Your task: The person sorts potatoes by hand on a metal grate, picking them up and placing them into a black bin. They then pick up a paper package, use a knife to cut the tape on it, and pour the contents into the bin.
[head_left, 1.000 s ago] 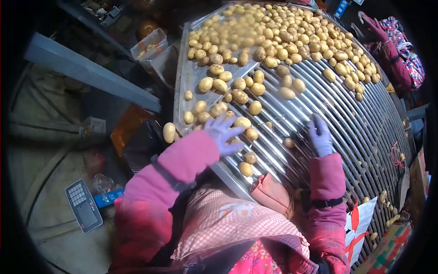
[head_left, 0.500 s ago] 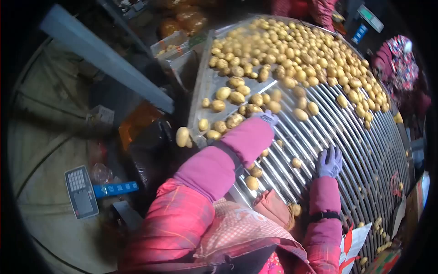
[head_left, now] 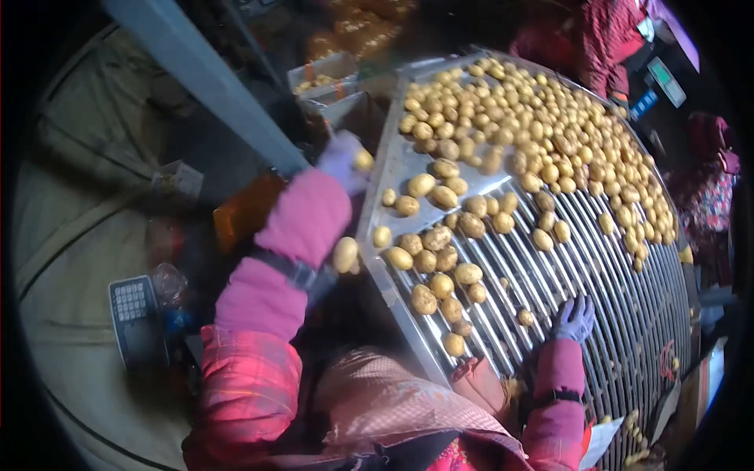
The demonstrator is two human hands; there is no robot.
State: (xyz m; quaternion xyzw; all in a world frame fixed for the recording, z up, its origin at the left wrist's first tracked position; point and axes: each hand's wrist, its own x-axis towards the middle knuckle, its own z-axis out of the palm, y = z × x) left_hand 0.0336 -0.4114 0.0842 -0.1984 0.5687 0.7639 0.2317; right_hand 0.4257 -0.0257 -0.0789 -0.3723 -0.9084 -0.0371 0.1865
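Observation:
My left hand, in a purple glove and blurred by motion, is closed on a potato just beyond the left edge of the metal table. On the bars of the rack, my right hand lies with its gloved fingers spread, holding nothing. A loose potato lies to its left. Several potatoes are grouped on the near left part of the table, and a large heap covers the far side.
Beyond the left edge stand open boxes, one with potatoes inside. A metal post slants at upper left. A keypad scale is at lower left. Other people in red and patterned clothing are at the far and right sides.
My left hand has moved from the potatoes on the rack out past the table's left edge, with a potato in it. Potatoes near the left corner have shifted. The view has tilted slightly.

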